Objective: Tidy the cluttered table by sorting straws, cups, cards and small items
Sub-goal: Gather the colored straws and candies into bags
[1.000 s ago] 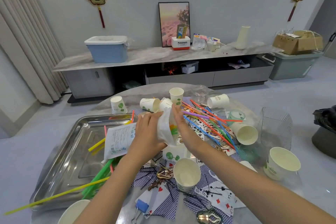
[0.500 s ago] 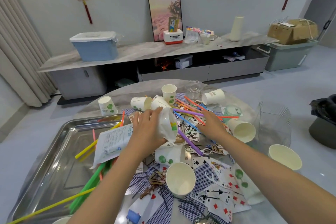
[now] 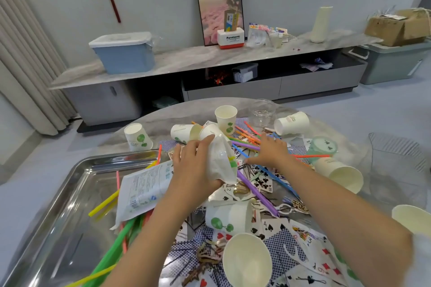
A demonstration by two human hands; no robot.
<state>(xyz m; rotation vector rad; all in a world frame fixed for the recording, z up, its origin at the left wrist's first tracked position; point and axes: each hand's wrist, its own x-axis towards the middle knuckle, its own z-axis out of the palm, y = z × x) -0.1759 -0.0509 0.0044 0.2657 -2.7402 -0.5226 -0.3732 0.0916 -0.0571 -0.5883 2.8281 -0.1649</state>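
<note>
- Left hand (image 3: 193,168): fingers and thumb curled round a crumpled clear plastic bag (image 3: 220,161), held just above the table's middle; a little green and yellow shows through the film, contents otherwise not identifiable.
- Right hand (image 3: 271,150): fingers spread, palm down, resting on the heap of coloured straws (image 3: 247,142) at the far middle of the table (image 3: 163,121). Whether any straw is yet pinched cannot be told — the fingertips lie flat among them.
- Straws are in two lots: the heap under the right hand, and a smaller lot, green and yellow, lying in the steel tray (image 3: 58,205) at the left with a printed packet (image 3: 144,186) across the tray's near rim.
- Paper cups (image 3: 225,119) are scattered — some upright, several on their sides. Playing cards (image 3: 263,179) lie loose beneath and around everything, along with small metal items too small to name.
- Step in hand, by judgement: gathering straws, with the bag held ready, possibly as their container.
- Next move calls for closing the right fingers round a bundle of straws, lifting it free of the cards beneath, and carrying it either to the bag's mouth or to the tray.
- Risk noted: cards may drag along with the straws.
</note>
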